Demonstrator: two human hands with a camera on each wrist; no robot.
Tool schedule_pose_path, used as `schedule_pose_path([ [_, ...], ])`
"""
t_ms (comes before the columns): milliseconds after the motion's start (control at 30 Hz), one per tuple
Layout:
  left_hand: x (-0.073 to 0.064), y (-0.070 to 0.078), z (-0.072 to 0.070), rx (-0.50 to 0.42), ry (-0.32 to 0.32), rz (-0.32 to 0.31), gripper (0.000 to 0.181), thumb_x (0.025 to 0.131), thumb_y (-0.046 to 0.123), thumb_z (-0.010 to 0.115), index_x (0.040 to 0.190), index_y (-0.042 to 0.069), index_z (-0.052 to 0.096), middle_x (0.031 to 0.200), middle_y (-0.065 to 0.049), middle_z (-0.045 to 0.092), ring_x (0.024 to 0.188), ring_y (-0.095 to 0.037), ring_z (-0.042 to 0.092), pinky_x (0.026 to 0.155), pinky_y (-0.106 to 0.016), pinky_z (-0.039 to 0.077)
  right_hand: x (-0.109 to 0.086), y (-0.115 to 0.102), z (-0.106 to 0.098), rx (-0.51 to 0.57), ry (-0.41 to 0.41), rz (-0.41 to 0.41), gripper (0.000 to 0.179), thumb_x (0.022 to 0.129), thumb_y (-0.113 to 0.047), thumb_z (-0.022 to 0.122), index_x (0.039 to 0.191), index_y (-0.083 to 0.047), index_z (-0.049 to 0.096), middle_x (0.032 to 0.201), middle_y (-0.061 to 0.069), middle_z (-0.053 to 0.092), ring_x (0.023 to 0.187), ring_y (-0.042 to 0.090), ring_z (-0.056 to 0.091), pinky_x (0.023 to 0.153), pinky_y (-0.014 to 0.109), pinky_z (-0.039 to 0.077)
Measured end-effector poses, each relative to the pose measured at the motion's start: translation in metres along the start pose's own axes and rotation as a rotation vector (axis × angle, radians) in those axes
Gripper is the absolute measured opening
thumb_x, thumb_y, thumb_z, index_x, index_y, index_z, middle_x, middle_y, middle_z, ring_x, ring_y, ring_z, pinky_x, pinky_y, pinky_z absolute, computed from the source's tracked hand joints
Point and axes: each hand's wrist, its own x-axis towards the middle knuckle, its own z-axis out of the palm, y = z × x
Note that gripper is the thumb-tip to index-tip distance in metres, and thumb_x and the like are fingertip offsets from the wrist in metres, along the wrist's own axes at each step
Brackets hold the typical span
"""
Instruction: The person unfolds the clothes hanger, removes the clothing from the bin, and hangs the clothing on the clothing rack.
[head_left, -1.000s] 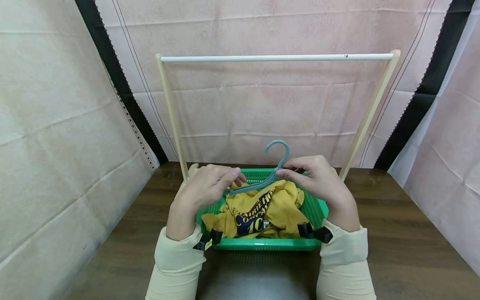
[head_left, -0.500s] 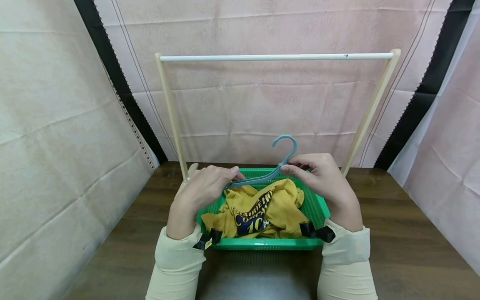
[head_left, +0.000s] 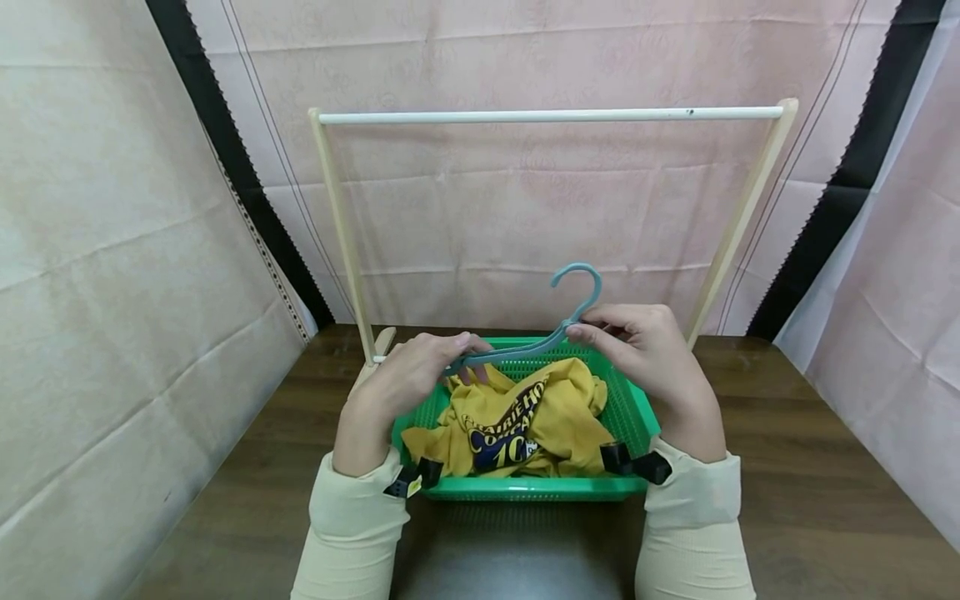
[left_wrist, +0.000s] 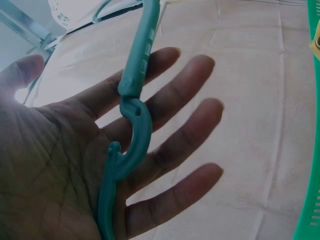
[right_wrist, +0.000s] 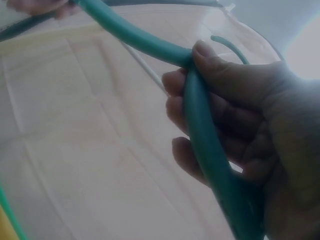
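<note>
A light-blue plastic clothes hanger (head_left: 525,352) is held over the basket, hook upward and tilted to the right. My right hand (head_left: 651,354) pinches it at the base of the hook; the right wrist view shows thumb and fingers gripping the hanger (right_wrist: 200,115) there. My left hand (head_left: 408,375) is at the hanger's left end. In the left wrist view its fingers are spread, and the notched end of the hanger (left_wrist: 137,135) lies across them, the thumb standing apart. Below, a crumpled yellow garment (head_left: 573,404) with dark-blue lettering lies in a green basket (head_left: 525,492).
Behind the basket stands a rack with a white crossbar (head_left: 547,116) and a cream post (head_left: 742,225) on each side. A pale cloth backdrop (head_left: 480,217) encloses the back and sides of the brown wooden table (head_left: 795,467).
The hanger has risen and shifted right with my right hand. My left fingers have moved from beside its left end to underneath it.
</note>
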Motion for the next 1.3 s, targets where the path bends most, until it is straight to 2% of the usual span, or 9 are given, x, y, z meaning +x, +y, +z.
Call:
schedule_pose_path([
  [133,0.002,-0.001,0.002,-0.042,-0.009,0.030,0.058,0.110,0.051,0.021,0.125,0.019,0.067,0.098,0.009,0.072,0.088,-0.010,0.067,0.078,-0.038,0.053,0.001,-0.001,0.002,0.022,0.020,-0.020,0.009,0.087,-0.005,0.078,0.091,-0.013,0.079,0.076,-0.007,0.070,0.061,0.011,0.057,0.056,0.018,0.047],
  [333,0.006,-0.001,0.006,0.068,0.005,0.088,0.038,0.108,0.049,0.040,0.111,0.026,0.070,0.088,0.015,0.069,0.080,-0.010,0.065,0.072,-0.033,0.053,0.005,-0.004,0.011,0.011,-0.008,-0.074,0.009,0.087,-0.006,0.078,0.092,-0.013,0.079,0.079,-0.009,0.071,0.066,0.008,0.060,0.059,0.018,0.046],
  [500,0.007,0.000,0.008,0.060,-0.018,0.090,0.031,0.105,0.049,0.047,0.108,0.027,0.070,0.079,0.012,0.068,0.071,-0.010,0.064,0.065,-0.033,0.052,0.007,-0.006,0.015,-0.011,-0.038,-0.090,0.014,0.087,-0.005,0.079,0.094,-0.017,0.080,0.080,-0.013,0.072,0.071,0.005,0.064,0.061,0.019,0.050],
  [667,0.009,-0.002,0.006,0.068,-0.017,0.104,0.021,0.105,0.038,0.053,0.105,0.026,0.071,0.068,0.005,0.060,0.057,-0.010,0.055,0.058,-0.031,0.048,0.006,-0.008,0.012,0.008,-0.103,-0.009,0.010,0.090,-0.012,0.078,0.094,-0.021,0.079,0.080,-0.015,0.072,0.074,0.004,0.065,0.063,0.024,0.053],
  [767,0.008,-0.002,0.005,0.093,-0.005,0.110,0.018,0.105,0.036,0.056,0.104,0.026,0.071,0.065,0.005,0.054,0.053,-0.011,0.049,0.055,-0.030,0.044,0.004,-0.008,0.009,0.045,-0.159,0.049,0.009,0.092,-0.015,0.076,0.096,-0.023,0.078,0.082,-0.014,0.072,0.076,0.006,0.066,0.068,0.027,0.054],
  [933,0.006,-0.004,0.000,0.100,0.027,0.124,0.016,0.105,0.031,0.056,0.103,0.024,0.070,0.072,0.007,0.058,0.058,-0.010,0.051,0.059,-0.031,0.046,0.003,-0.007,0.001,0.074,-0.213,0.113,0.012,0.095,-0.018,0.073,0.104,-0.024,0.077,0.091,-0.011,0.073,0.083,0.008,0.067,0.075,0.027,0.053],
  [1100,0.003,-0.007,-0.002,0.090,0.034,0.118,0.017,0.105,0.030,0.055,0.104,0.023,0.071,0.079,0.008,0.062,0.060,-0.010,0.050,0.061,-0.031,0.046,-0.001,-0.006,-0.004,0.080,-0.251,0.192,0.015,0.093,-0.023,0.075,0.108,-0.026,0.076,0.095,-0.012,0.073,0.088,0.009,0.068,0.076,0.027,0.053],
  [1300,0.003,-0.009,-0.004,0.089,0.045,0.111,0.018,0.105,0.032,0.055,0.104,0.025,0.072,0.072,0.005,0.058,0.053,-0.009,0.044,0.056,-0.031,0.043,-0.004,-0.002,-0.007,0.071,-0.251,0.238,0.018,0.091,-0.024,0.078,0.109,-0.025,0.075,0.096,-0.010,0.073,0.089,0.011,0.068,0.075,0.027,0.054],
])
